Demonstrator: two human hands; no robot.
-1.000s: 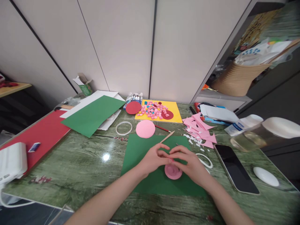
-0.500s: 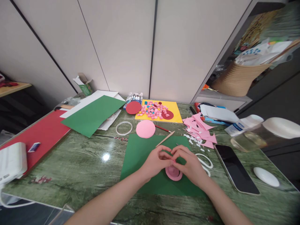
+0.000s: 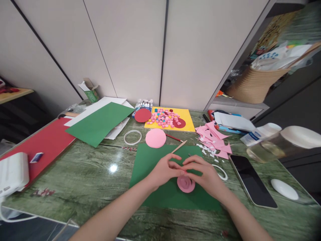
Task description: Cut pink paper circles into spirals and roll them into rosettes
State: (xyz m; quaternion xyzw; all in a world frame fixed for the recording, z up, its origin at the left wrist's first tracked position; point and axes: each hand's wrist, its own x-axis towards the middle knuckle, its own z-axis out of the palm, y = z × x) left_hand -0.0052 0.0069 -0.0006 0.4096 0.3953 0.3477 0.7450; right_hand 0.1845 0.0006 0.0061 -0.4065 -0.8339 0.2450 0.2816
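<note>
Both my hands meet over a green paper sheet [image 3: 160, 199]. My left hand [image 3: 167, 170] pinches one side of a pink paper spiral [image 3: 186, 184] at its upper end. My right hand [image 3: 200, 169] closes on the same end from the other side, fingertips nearly touching the left ones. The spiral's coiled part hangs or lies below the fingers; whether it touches the sheet I cannot tell. A wooden stick [image 3: 179, 146] lies just beyond my left hand. White-handled scissors [image 3: 222, 172] are partly hidden behind my right hand.
Pink circles [image 3: 155, 138] and a tape ring [image 3: 132, 137] lie behind the sheet. A yellow sheet [image 3: 188, 115] bears rolled pink pieces [image 3: 165, 117]. Pink scraps [image 3: 213, 137], a phone [image 3: 252, 180] and a bottle [image 3: 265, 150] stand or lie to the right.
My fingers have shifted slightly on the spiral's upper end, with the right fingers straightening a little. The coil stays in nearly the same place.
</note>
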